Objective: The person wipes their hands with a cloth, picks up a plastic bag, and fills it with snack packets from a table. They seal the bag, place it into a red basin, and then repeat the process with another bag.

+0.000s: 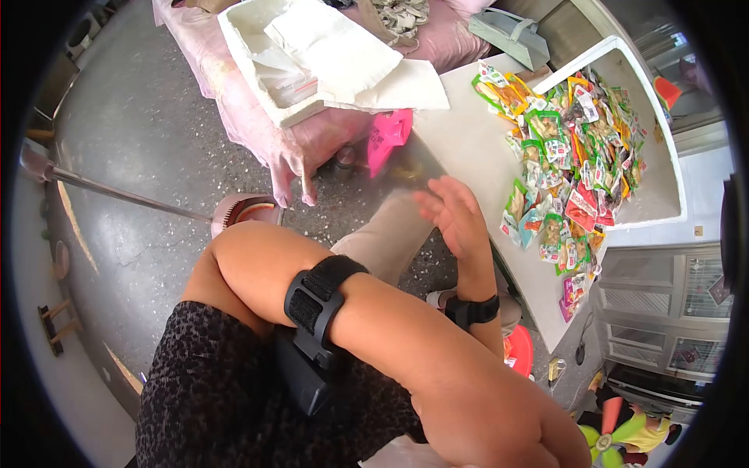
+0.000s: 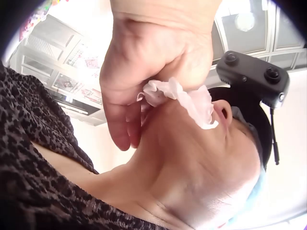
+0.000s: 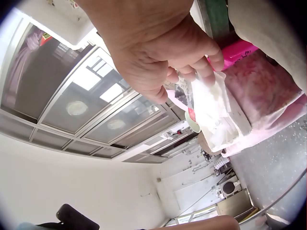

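Observation:
My left hand (image 2: 148, 62) is raised to the lower face, fingers curled round a crumpled white tissue (image 2: 180, 98) by the mouth and chin. In the head view that hand (image 1: 499, 413) looms large at the bottom, and the tissue (image 1: 402, 454) shows at the lower edge. My right hand (image 1: 456, 214) hangs in the air beside the white table (image 1: 488, 175), fingers loosely bent and holding nothing. Small colourful snack packets (image 1: 562, 156) spill from a white foam box (image 1: 647, 179) onto that table, to the right of this hand.
Another foam box (image 1: 253, 54), with white sheets over it, stands on a pink cloth (image 1: 234, 117). A bright pink bag (image 1: 388, 140) hangs near the table edge. A long-handled dustpan (image 1: 242, 209) is on the speckled floor; a red basin (image 1: 519, 351) sits below the table.

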`<control>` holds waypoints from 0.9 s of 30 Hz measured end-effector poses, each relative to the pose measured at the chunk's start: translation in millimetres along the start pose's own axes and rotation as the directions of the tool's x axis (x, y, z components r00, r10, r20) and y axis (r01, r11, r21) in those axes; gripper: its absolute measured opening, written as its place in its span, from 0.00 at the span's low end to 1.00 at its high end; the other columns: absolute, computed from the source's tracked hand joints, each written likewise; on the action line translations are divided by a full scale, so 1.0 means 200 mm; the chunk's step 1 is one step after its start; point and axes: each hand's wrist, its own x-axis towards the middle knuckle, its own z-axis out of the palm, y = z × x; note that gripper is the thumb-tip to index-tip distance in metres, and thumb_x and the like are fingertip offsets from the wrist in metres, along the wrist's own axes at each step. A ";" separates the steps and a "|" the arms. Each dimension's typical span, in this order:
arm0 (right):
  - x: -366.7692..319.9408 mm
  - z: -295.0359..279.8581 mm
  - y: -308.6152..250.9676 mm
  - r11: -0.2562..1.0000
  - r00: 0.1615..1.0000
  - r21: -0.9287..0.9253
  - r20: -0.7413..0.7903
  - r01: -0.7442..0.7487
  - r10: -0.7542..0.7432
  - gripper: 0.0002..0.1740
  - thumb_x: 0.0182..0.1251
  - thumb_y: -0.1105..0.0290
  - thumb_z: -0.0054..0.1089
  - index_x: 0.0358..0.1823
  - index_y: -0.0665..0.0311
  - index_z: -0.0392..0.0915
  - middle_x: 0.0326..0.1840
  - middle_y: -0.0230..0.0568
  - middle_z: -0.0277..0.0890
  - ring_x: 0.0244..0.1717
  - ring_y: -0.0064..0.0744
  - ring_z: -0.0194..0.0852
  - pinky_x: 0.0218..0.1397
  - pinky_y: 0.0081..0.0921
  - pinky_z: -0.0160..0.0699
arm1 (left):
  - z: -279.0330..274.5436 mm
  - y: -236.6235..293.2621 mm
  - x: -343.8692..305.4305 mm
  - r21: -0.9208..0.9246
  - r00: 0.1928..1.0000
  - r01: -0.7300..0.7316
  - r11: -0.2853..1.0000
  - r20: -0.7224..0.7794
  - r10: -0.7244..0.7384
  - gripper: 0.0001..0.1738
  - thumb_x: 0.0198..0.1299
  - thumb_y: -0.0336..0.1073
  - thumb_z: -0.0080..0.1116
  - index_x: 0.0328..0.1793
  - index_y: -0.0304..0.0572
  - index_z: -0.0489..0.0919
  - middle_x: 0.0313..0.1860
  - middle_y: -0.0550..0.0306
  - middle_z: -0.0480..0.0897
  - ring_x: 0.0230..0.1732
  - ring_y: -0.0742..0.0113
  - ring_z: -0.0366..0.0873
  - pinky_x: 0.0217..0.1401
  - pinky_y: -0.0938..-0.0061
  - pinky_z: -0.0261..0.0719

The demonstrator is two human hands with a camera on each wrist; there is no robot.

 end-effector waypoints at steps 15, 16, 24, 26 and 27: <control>0.04 -0.04 0.04 0.998 0.999 0.050 0.040 -0.029 0.028 0.17 0.58 0.66 0.48 0.49 0.63 0.62 0.48 0.39 0.64 0.47 0.38 0.66 0.46 0.29 0.63 | -0.45 -0.72 -1.84 -0.042 -0.397 -0.094 0.995 -0.914 -0.076 0.09 0.54 0.39 0.46 0.37 0.44 0.69 0.25 0.58 0.72 0.22 0.71 0.68 0.18 0.76 0.69; 0.04 -0.04 0.04 0.998 0.999 0.053 0.045 -0.019 0.017 0.18 0.58 0.66 0.48 0.49 0.63 0.61 0.48 0.40 0.64 0.48 0.40 0.65 0.46 0.29 0.63 | -0.44 -0.83 -1.97 -0.072 -0.457 -0.140 0.988 -0.880 -0.129 0.10 0.54 0.40 0.45 0.38 0.44 0.69 0.26 0.57 0.72 0.24 0.69 0.69 0.21 0.73 0.71; 0.06 -0.06 0.05 0.999 0.999 0.021 0.034 -0.041 0.040 0.18 0.58 0.65 0.47 0.49 0.63 0.62 0.48 0.40 0.64 0.49 0.41 0.64 0.46 0.30 0.63 | -0.45 -1.24 -2.36 0.242 -0.829 -0.378 0.894 -0.519 -0.210 0.15 0.56 0.41 0.40 0.45 0.40 0.69 0.35 0.51 0.73 0.32 0.53 0.73 0.28 0.59 0.73; 0.07 -0.06 0.05 0.999 0.998 0.009 0.029 -0.047 0.047 0.17 0.59 0.66 0.47 0.48 0.63 0.62 0.48 0.39 0.64 0.49 0.41 0.65 0.46 0.30 0.63 | -0.44 -1.28 -2.40 0.229 -0.914 -0.253 0.940 -0.374 -0.155 0.16 0.55 0.40 0.40 0.45 0.39 0.69 0.39 0.48 0.73 0.38 0.51 0.73 0.34 0.59 0.74; 0.07 -0.05 0.06 0.998 0.998 0.024 0.042 -0.056 0.055 0.17 0.59 0.66 0.47 0.48 0.63 0.62 0.48 0.39 0.65 0.48 0.40 0.65 0.45 0.29 0.64 | -0.40 -1.27 -2.37 -0.002 -0.959 -0.014 1.000 -0.285 -0.014 0.17 0.54 0.40 0.42 0.46 0.38 0.69 0.41 0.46 0.72 0.40 0.50 0.72 0.36 0.61 0.74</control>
